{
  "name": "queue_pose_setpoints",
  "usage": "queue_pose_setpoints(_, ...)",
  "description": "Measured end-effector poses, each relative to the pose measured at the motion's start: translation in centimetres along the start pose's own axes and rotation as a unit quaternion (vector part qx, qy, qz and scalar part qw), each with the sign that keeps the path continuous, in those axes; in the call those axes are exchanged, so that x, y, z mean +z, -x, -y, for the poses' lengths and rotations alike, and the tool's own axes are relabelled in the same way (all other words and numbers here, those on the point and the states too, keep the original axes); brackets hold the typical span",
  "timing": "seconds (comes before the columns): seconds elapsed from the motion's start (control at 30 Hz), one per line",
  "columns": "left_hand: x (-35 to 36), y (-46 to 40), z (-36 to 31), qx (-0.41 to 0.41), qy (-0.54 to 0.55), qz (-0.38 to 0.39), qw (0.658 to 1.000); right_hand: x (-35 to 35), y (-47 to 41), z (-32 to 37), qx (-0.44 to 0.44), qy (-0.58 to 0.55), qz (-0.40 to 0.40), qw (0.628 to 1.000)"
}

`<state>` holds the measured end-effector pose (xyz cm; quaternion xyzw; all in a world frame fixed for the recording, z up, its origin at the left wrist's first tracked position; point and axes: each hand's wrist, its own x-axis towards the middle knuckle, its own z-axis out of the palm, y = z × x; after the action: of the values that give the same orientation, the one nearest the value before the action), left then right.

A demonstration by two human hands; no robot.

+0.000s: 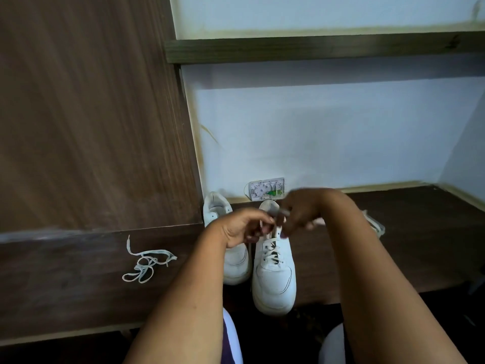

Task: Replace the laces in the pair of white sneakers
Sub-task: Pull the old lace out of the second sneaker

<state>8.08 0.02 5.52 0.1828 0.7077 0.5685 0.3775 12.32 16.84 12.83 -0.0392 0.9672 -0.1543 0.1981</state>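
Note:
Two white sneakers stand side by side on the dark wooden surface, toes toward me. The right sneaker (274,279) has a white lace threaded through most eyelets. The left sneaker (236,261) is partly hidden behind my left forearm. My left hand (242,227) and my right hand (301,208) meet over the right sneaker's top eyelets, each pinching an end of its lace (273,252). A loose white lace (147,264) lies tangled on the wood to the left.
A dark wooden panel (91,114) rises on the left. A white wall box (266,189) sits behind the sneakers at the wall's foot. Another pale lace (375,224) lies on the wood to the right. A shelf (315,48) runs overhead.

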Motion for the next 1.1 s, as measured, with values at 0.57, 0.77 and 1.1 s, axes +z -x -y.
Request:
queue_pose_setpoints(0.57,1.1,-2.5,1.3,-0.043,-0.479,-0.155,0.863,5.0,-6.1,-0.9,-0.002,0.101,-0.049,0.994)
queue_pose_setpoints(0.77,0.5,-2.5,1.5,-0.039,-0.440,-0.151,0.884,5.9,-7.0,-1.2,0.016,0.120,-0.019,0.992)
queue_pose_setpoints(1.1,-1.9,2.9,-1.0,-0.093,-0.235,-0.005,0.967,6.6,-5.4,-7.6,0.067,-0.439,0.026,0.896)
